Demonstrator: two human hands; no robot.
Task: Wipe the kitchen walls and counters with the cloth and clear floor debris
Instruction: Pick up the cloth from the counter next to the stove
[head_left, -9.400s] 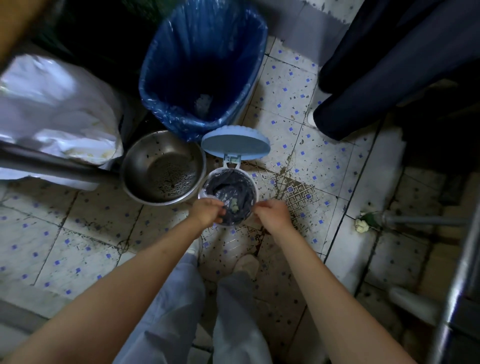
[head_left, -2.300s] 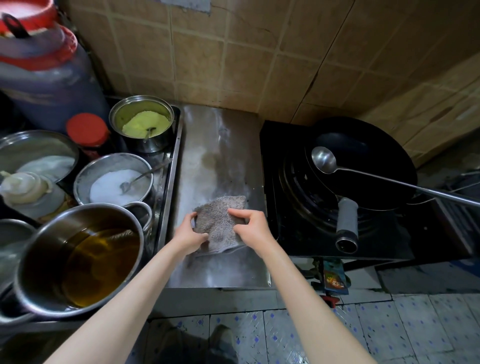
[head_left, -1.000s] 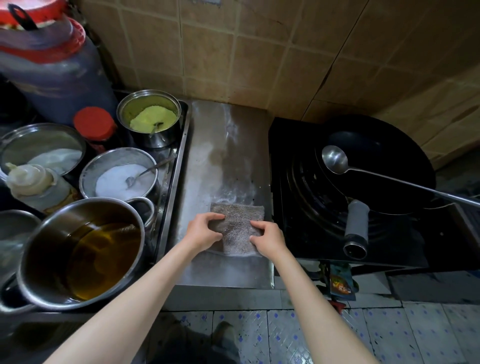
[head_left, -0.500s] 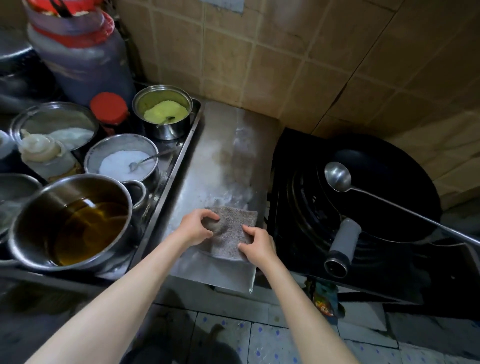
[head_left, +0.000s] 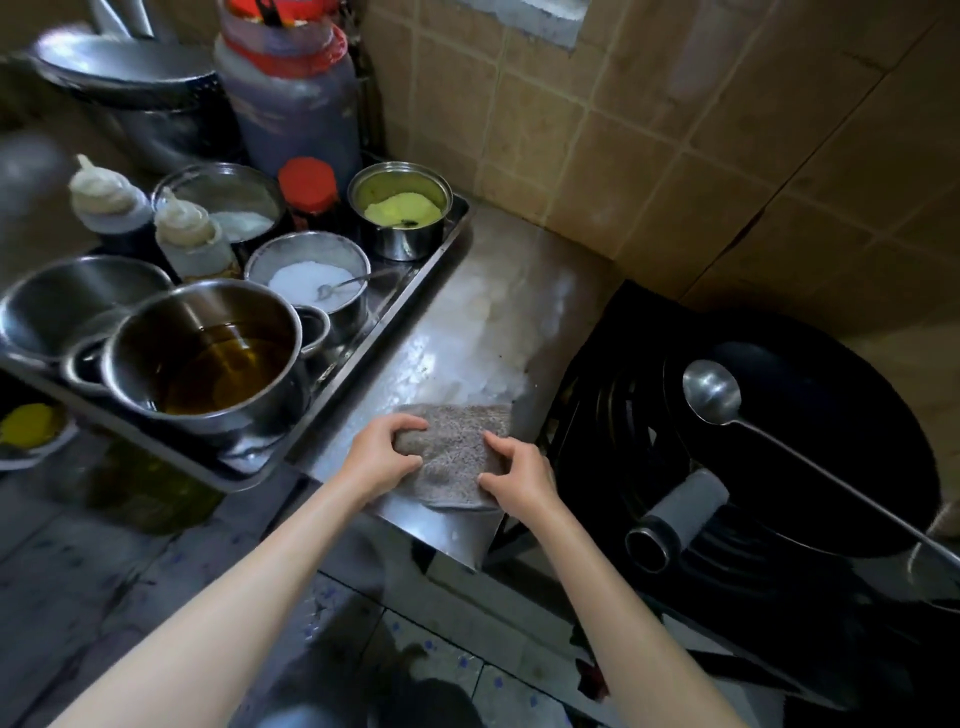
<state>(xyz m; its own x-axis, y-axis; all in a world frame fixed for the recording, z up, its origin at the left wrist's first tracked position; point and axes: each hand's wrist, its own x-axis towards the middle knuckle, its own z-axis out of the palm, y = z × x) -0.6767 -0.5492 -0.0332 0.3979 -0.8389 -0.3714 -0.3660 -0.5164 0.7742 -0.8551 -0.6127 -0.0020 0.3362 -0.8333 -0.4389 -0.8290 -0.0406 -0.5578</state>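
We have the grey cloth (head_left: 457, 457) flat on the steel counter (head_left: 483, 332) near its front edge, our left hand (head_left: 382, 457) gripping its nine o'clock side and our right hand (head_left: 514, 475) pinching its three o'clock side. Smears toward twelve o'clock suggest the counter is only partly wiped; the tiled wall (head_left: 623, 130) and the floor (head_left: 493, 691) look undone. A tray of pots (head_left: 426, 275) crowds nine o'clock, a wok (head_left: 810, 426) three.
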